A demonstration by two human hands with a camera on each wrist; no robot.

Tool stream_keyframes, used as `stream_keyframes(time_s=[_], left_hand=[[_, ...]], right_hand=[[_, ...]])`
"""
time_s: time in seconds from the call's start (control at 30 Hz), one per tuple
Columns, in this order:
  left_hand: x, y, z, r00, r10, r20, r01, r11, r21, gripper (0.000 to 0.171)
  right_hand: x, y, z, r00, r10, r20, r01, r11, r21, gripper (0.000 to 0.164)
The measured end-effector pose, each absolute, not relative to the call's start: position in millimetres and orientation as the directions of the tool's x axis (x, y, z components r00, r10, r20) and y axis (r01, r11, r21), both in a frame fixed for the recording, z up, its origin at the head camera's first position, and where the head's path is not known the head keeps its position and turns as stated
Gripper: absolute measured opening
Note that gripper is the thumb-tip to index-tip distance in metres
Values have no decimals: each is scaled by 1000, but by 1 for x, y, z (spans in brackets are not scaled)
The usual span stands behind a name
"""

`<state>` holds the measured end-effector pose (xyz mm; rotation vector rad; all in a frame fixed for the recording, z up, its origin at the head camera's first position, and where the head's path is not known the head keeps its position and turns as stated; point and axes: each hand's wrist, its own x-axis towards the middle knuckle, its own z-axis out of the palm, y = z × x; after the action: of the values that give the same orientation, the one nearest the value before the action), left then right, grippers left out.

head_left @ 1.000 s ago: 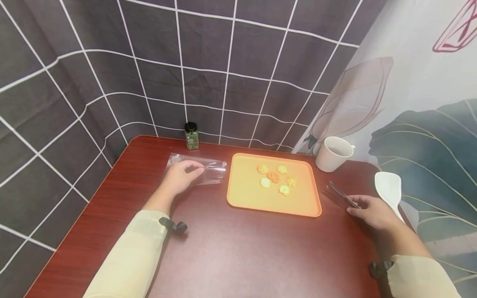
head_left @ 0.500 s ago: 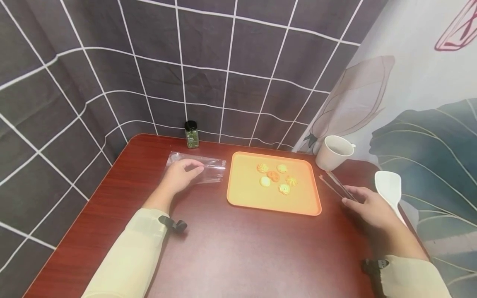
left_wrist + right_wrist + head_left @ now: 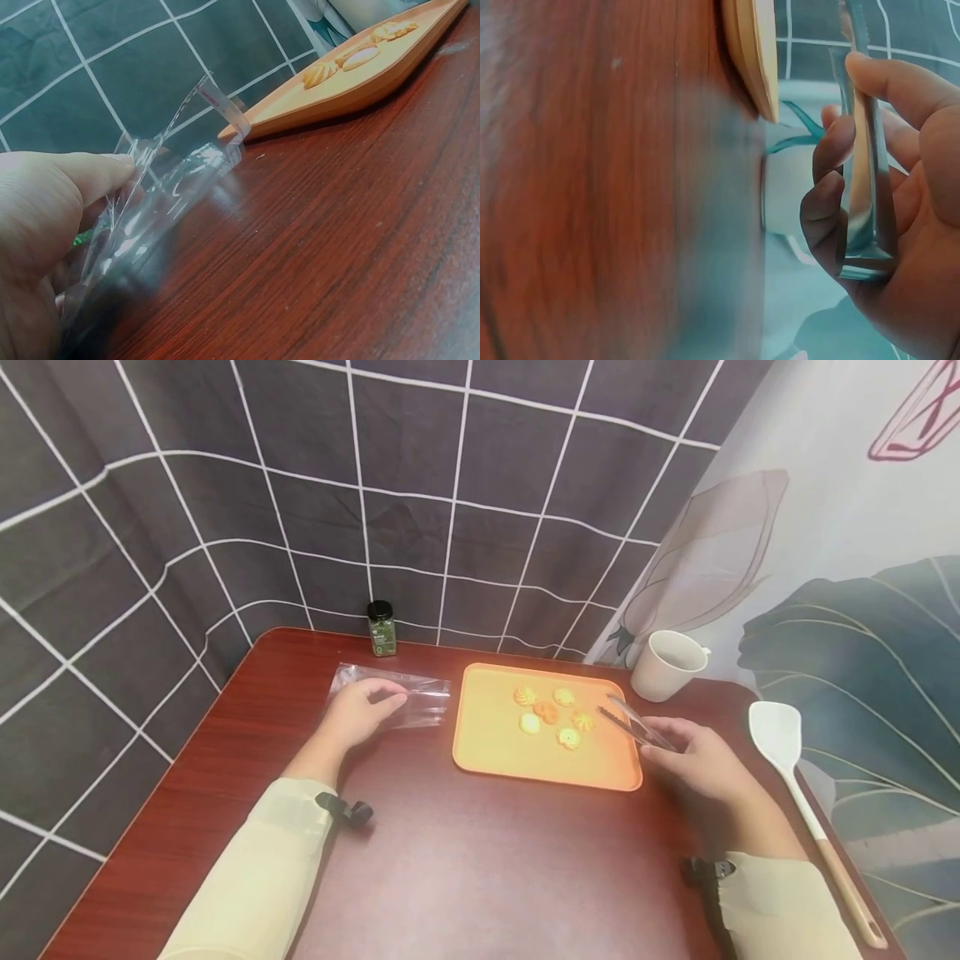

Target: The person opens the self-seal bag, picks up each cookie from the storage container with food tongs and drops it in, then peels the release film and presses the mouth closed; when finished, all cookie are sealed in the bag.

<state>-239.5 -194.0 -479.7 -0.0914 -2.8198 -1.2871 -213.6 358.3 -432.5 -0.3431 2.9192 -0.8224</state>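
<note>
Your right hand has moved in from the right side of the tabletop, carrying the metal tongs over the right edge of the orange tray. Its grip is clamped on the tongs, whose tips stand apart near six cookies around the tray's middle; you cannot tell whether they touch one. Your left hand pinches the clear bag off the tray's left edge. By the tabletop's far edge stands the green jar; the mug is near its far right corner, the white spatula along its right edge.
</note>
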Motion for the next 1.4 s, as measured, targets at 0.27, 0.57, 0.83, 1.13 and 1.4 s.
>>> stream_keyframes(time_s=[0.27,0.57,0.83,1.13,1.4], left_hand=[[-239,-195,-480,-998,33,53,62,637,768,28],[-239,-195,-480,-998,35,53,63,635,770,28],[-239,-194,-480,-999,32,35,47,629,776,30],[-239,-193,-479,-999,37,29,46,620,783,29],[-240,-193,-479,-999,36,34,49,616,786,29]], right_hand=[[-227,354,-436,-955,-293,-51,-222,816,-534,54],[-234,349,-441,-954,-288,-83,-206,831,-517,59],[-237,347,-443,-956,-253,-150,-145,850,-506,64],[-241,344,-446,-950,-271,-155,-167,861,-481,62],[-241,346,-446,-955,-262,-138,-172,870,-462,56]])
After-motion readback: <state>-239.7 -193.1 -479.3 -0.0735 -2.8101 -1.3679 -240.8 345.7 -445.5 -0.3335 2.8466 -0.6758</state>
